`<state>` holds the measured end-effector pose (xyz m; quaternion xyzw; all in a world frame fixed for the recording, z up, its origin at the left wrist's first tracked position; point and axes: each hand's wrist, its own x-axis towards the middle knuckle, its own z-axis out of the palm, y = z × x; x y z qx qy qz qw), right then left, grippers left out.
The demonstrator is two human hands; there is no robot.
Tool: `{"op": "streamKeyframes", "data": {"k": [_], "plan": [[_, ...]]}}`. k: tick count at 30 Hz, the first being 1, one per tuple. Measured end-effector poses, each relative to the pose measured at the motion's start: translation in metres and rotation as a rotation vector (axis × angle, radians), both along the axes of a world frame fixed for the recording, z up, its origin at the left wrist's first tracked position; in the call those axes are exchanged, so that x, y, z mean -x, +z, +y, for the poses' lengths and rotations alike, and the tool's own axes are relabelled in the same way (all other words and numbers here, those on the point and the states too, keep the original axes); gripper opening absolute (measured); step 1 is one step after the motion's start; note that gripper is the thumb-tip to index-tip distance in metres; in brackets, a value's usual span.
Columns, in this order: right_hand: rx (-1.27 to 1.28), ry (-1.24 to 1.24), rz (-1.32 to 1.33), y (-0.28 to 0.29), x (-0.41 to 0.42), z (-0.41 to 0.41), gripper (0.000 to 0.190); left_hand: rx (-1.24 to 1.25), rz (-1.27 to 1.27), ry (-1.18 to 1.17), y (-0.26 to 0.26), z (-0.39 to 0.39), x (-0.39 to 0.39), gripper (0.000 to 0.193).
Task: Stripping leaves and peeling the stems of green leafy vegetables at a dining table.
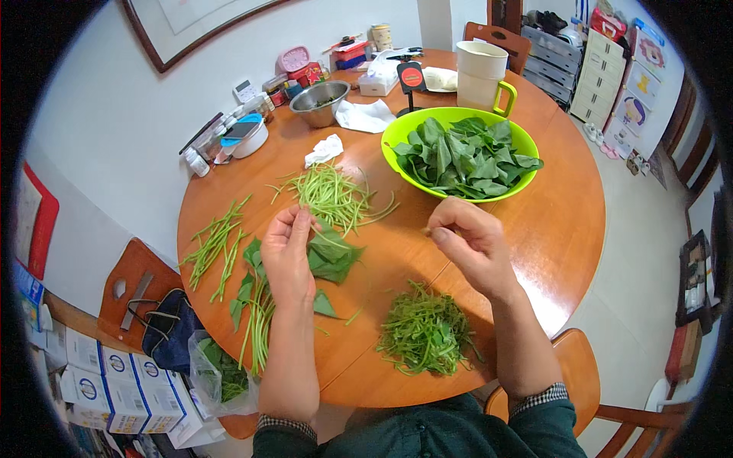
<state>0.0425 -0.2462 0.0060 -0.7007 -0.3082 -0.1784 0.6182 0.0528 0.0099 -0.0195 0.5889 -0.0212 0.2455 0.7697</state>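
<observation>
My left hand [289,252] pinches the pale stem of a leafy green, and its broad green leaf [333,252] hangs just right of the fingers. Thumb and forefinger of my right hand [472,246] are closed together over the table; whether a tiny scrap sits between them I cannot tell. Just beyond my left hand lies a heap of thin peeled-looking stems [332,194]. Uncut leafy stalks [257,320] lie beside my left forearm, partly hidden by it. Between my forearms is a pile of stringy green scraps [426,329]. A lime-green bowl [395,166] full of loose leaves [464,154] stands beyond my right hand.
On the round wooden table [567,229] are short stems [217,246], crumpled tissue [324,150], a steel bowl [312,117], a white pitcher [478,74] and a phone stand [410,86]. A plastic bag of greens [215,383] is at the lower left, near stacked cartons [123,395].
</observation>
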Motion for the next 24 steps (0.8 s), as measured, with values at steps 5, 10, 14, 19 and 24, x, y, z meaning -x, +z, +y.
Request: {"op": "streamKeyframes", "data": {"k": [5, 10, 14, 19, 24], "plan": [[0.142, 0.377, -0.007, 0.01, 0.0, -0.019, 0.011, -0.025, -0.035, 0.096, -0.001, 0.006, -0.005, 0.013], [0.438, 0.672, 0.185, -0.004, -0.001, -0.014, 0.011, -0.074, 0.012, 0.173, 0.006, 0.007, -0.008, 0.013], [0.404, 0.621, 0.196, -0.002, 0.0, -0.017, 0.013, -0.17, 0.047, 0.168, 0.023, -0.004, -0.019, 0.016], [0.393, 0.556, 0.162, -0.002, -0.002, -0.021, 0.011, -0.445, 0.127, 0.125, 0.025, 0.009, -0.084, 0.025], [0.39, 0.561, 0.167, -0.006, -0.004, -0.016, 0.01, -0.893, 0.159, 0.314, -0.005, 0.055, -0.123, 0.033]]}}
